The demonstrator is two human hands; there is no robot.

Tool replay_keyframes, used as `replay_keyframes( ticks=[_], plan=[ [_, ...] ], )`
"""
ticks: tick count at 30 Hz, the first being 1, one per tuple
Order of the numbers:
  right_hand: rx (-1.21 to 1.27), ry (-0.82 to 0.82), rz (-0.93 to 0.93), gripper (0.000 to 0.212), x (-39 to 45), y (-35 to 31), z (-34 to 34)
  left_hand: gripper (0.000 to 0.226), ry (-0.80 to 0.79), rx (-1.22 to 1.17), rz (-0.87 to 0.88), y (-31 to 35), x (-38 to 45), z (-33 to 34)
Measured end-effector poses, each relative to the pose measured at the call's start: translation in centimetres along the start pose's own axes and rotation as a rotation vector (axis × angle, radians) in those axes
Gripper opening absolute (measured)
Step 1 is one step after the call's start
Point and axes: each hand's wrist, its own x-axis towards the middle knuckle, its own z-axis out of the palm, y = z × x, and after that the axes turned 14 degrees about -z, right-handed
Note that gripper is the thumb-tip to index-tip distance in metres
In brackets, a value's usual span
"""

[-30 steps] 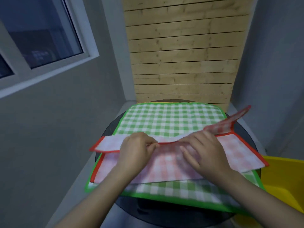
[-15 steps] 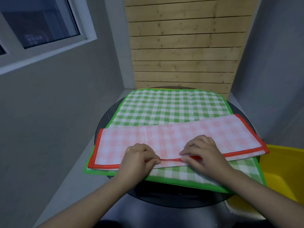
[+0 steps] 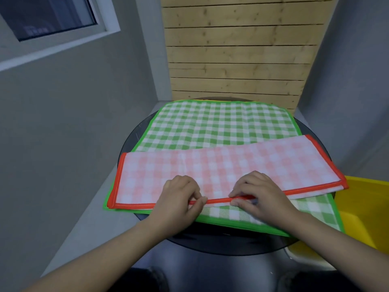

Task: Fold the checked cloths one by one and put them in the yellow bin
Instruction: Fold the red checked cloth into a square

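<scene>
red checked cloth (image 3: 221, 167) folded, long axis left-right, near hem pinched by left hand (image 3: 179, 199) and right hand (image 3: 261, 194) grips

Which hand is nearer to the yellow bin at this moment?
Right. The right hand pinches the near hem of the red checked cloth on the side toward the yellow bin; the left hand pinches the same hem farther from the bin.

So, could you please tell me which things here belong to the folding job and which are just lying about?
Job:
red cloth
green cloth
yellow bin
left hand
right hand

Lying about:
round table
window
wood panel
</scene>
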Motion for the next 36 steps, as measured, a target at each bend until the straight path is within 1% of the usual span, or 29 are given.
replay_keyframes(
  ticks=[2,4,5,8,12,15,17,18,20,22,24,27,29,33,36],
  plan=[
    [0.020,-0.009,0.018,0.041,0.1,0.0,-0.1,0.033,0.001,-0.002,-0.053,0.4,0.6,-0.1],
    [0.036,-0.019,0.030,0.040,0.1,0.0,-0.1,0.028,0.032,0.052,-0.096,0.8,1.7,0.0],
    [0.036,-0.024,0.033,0.040,0.2,0.0,-0.1,0.031,0.018,0.093,-0.131,0.7,2.4,0.0],
    [0.028,-0.037,0.048,0.035,0.2,-0.1,-0.2,0.057,-0.136,0.249,-0.283,-0.1,4.4,0.1],
    [0.002,-0.080,0.062,0.035,0.9,-0.4,-0.2,0.068,-0.195,0.365,-0.388,-2.1,6.0,0.0],
    [-0.028,-0.096,0.103,0.035,2.5,-0.6,-0.3,0.070,-0.185,0.393,-0.382,-2.4,5.9,0.1],
    [-0.034,-0.073,0.164,0.024,3.9,-0.3,0.2,0.070,-0.176,0.401,-0.377,-2.4,5.9,0.2],
    [-0.049,-0.054,0.181,0.023,4.7,-0.2,0.8,0.070,-0.175,0.398,-0.378,-2.4,5.9,0.2],
    [-0.057,-0.070,0.193,0.035,6.5,0.1,2.3,0.069,-0.174,0.390,-0.379,-2.4,5.9,0.2],
    [-0.038,-0.162,0.212,0.045,8.3,0.0,3.6,0.068,-0.175,0.379,-0.371,-2.3,5.9,0.2],
    [-0.073,-0.248,0.227,0.050,9.5,0.2,4.5,0.066,-0.182,0.364,-0.347,-2.6,5.7,0.0],
    [-0.127,-0.325,0.249,0.053,10.1,0.6,4.7,0.062,-0.174,0.345,-0.303,-4.3,5.3,-0.9],
    [-0.140,-0.360,0.255,0.054,10.1,0.6,4.7,0.062,-0.157,0.338,-0.309,-6.2,4.8,-1.8],
    [-0.158,-0.377,0.253,0.055,10.1,0.5,4.7,0.073,-0.112,0.330,-0.367,-9.3,4.1,-3.6],
    [-0.156,-0.381,0.261,0.055,10.1,0.3,4.7,0.065,-0.128,0.332,-0.359,-9.7,4.0,-4.0]
  ],
)
